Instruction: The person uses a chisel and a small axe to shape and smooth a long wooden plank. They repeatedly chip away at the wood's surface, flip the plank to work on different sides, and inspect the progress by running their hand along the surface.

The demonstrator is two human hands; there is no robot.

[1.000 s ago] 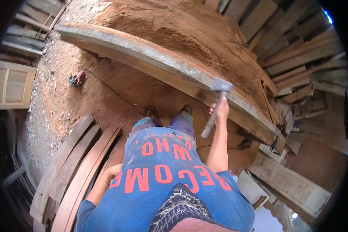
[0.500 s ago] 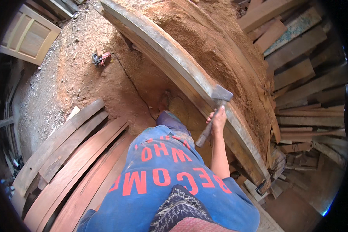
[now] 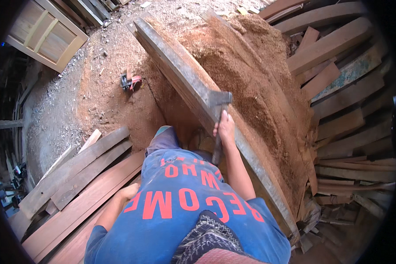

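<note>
My right hand point(image 3: 225, 130) is closed round the handle of a hatchet point(image 3: 219, 99). Its broad dark metal head lies over the upper face of a long thick timber beam point(image 3: 187, 72), and the handle points back toward my body. The beam runs slantwise from the far left to the near right, its top grey and worn. My left hand point(image 3: 130, 192) is beside my blue shirt, above reddish planks point(image 3: 81, 206). Its fingers look curled, partly hidden against the shirt; what they hold, if anything, does not show.
A red-and-black power tool point(image 3: 130, 82) rests on the sawdust with a dark cord trailing from it. Sawdust is heaped point(image 3: 255, 83) behind the beam. Stacked boards point(image 3: 339, 116) line the right side. A panelled wooden door point(image 3: 48, 35) stands at the far left.
My right hand and the hatchet have moved left and slightly farther along the beam. My left hand has come into view at my side. The view has shifted, and my leg has moved left.
</note>
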